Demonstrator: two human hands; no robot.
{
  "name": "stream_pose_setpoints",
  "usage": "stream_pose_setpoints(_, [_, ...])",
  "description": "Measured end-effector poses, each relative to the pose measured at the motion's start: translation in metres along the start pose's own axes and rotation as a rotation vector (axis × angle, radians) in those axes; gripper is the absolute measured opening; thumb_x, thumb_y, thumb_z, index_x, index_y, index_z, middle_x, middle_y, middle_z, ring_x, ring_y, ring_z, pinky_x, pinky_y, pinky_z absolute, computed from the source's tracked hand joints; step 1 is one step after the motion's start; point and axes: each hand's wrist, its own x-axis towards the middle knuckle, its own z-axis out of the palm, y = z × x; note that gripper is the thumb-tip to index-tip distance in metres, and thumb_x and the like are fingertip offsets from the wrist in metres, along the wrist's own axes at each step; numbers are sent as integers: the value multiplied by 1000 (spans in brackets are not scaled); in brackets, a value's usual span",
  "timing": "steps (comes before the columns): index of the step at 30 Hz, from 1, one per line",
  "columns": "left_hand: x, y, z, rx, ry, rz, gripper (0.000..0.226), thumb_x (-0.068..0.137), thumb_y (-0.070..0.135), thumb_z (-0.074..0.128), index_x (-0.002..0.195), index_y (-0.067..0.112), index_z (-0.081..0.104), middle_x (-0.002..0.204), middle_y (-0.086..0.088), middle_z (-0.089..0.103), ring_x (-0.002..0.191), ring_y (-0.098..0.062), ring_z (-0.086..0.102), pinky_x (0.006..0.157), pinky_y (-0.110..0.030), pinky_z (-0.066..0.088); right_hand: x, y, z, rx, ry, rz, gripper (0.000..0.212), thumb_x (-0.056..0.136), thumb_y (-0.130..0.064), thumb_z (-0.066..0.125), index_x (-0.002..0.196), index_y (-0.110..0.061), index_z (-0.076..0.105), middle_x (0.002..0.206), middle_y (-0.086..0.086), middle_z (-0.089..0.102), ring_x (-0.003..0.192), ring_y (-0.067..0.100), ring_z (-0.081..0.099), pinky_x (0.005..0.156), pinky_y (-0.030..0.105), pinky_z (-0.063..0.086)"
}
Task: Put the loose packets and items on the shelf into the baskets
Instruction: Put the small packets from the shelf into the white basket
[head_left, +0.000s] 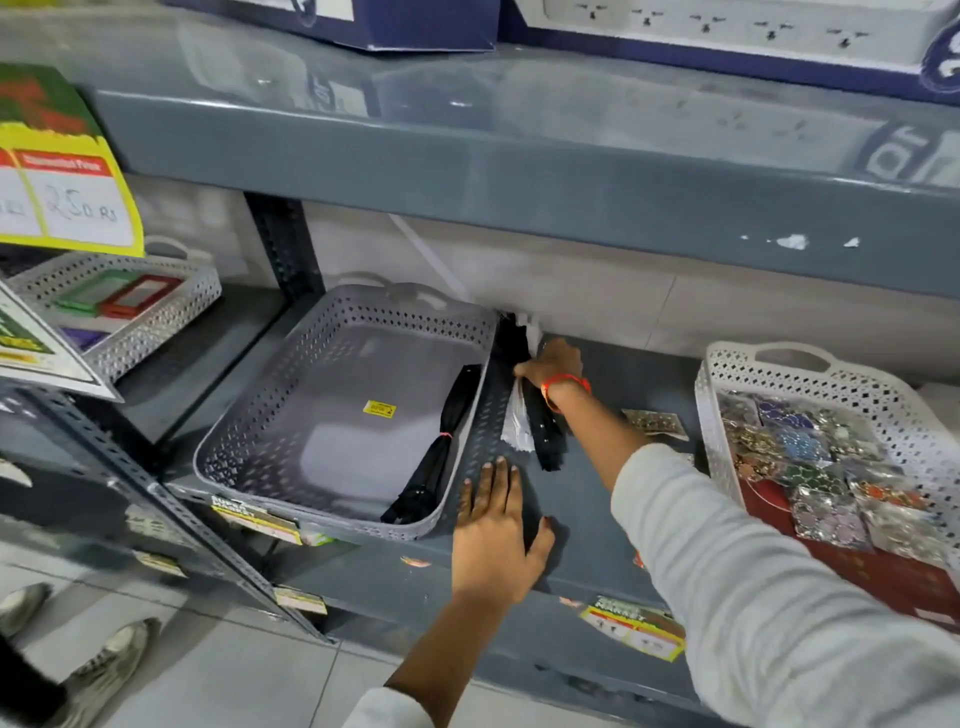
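White-sleeved right arm reaches in from the lower right, and the right hand (550, 364) has its fingers closed round a loose bundle of black and white packets (527, 410) lying on the grey shelf (587, 499). Bundle runs front to back, just right of the grey basket (291, 415). Left hand (496, 530) rests flat with fingers spread, nearer the shelf edge. Looks like a short hop left into the basket.

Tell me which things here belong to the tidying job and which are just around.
Job: right hand gripping the black and white packets; small loose packet; grey basket; white basket; left hand flat on the shelf.
Around: price sign; boxes above; shoes.
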Motion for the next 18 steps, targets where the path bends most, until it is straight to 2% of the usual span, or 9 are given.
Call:
stream_pose_setpoints(2, [0,0,0,6,5,-6,75,89,55,27,148,11,12,158,-10,15,146,-23,11,117,-39,-6,1,0,6,-46,22,-41,54,71,-21,75,118,-1,58,121,23,64,113,38,60,88,38,53])
stream_pose_setpoints(4, [1,1,1,4,12,-4,75,88,54,28,147,10,15,157,-11,19,146,-24,14,117,-41,-5,0,1,7,-57,13,-48,55,73,-25,74,119,-1,57,122,23,64,114,39,60,90,39,52])
stream_pose_setpoints(8, [1,1,3,7,-6,-1,74,89,52,29,147,9,15,157,-12,18,146,-25,13,120,-41,3,-19,2,-10,-173,-72,-108,63,68,-44,76,112,-2,58,116,20,67,107,37,64,82,36,53])
stream_pose_setpoints(10, [1,1,3,8,-12,1,74,89,51,30,147,7,14,157,-12,18,146,-25,13,120,-40,4,-35,5,-25,-251,-31,-181,60,67,-48,76,100,0,61,107,22,69,101,38,65,76,36,52])
stream_pose_setpoints(13, [0,3,1,-1,-4,19,74,91,48,32,147,7,11,157,-11,19,146,-24,13,120,-39,4,-61,23,-49,-235,29,-216,47,71,-37,77,93,2,64,103,25,69,99,39,65,78,37,51])
stream_pose_setpoints(16, [0,5,-1,16,4,66,72,92,46,34,148,8,9,158,-10,16,146,-20,10,119,-39,-1,-90,55,-74,-303,-85,-118,26,74,-17,76,96,-4,69,104,17,73,101,31,67,86,33,52])
stream_pose_setpoints(18, [2,11,-4,20,-27,157,70,94,45,31,148,9,5,159,-8,9,147,-18,4,119,-37,-5,-110,76,-88,-400,-113,-97,18,78,-8,69,95,-5,71,106,16,73,103,29,66,90,32,53])
